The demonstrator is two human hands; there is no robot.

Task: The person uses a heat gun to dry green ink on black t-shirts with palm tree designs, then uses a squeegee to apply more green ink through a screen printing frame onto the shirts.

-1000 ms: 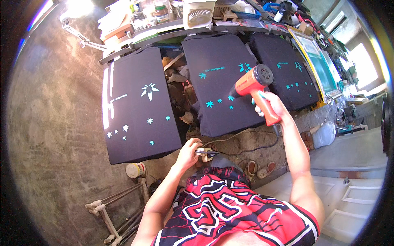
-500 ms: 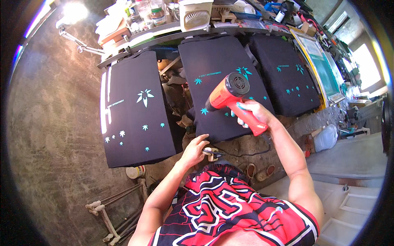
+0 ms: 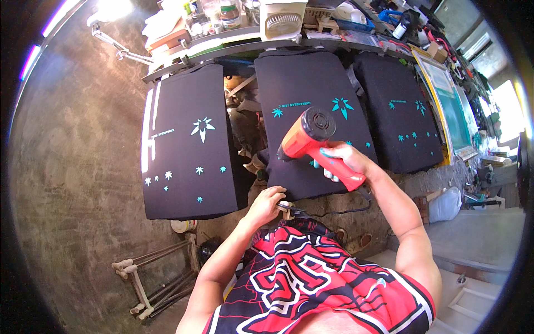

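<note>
My right hand (image 3: 344, 158), smudged with teal, is wrapped round the handle of a red heat gun (image 3: 306, 135) with a black vented back end. Its dark nozzle points down at the near left part of the middle black shirt (image 3: 295, 78), close over the cloth. Teal leaf shapes and small lettering are printed on that shirt; the gun covers some of them. At the shirt's near edge, my left hand (image 3: 267, 206) has its fingers bent and together, beside a dark cord (image 3: 339, 211) and a small beige piece (image 3: 286, 211). What those fingers hold is hidden.
Two more printed black shirts lie flat, one at the left (image 3: 183, 117) and one at the right (image 3: 395, 111). Behind them runs a cluttered bench with jars (image 3: 229, 15) and a white box-shaped device (image 3: 282, 22). A yellow-framed screen (image 3: 453, 117) stands far right; a rack (image 3: 139, 284) stands lower left.
The whole view has shifted, so the shirts appear further right. The heat gun's nozzle has moved slightly nearer to me over the middle shirt. My left hand stays by its near edge.
</note>
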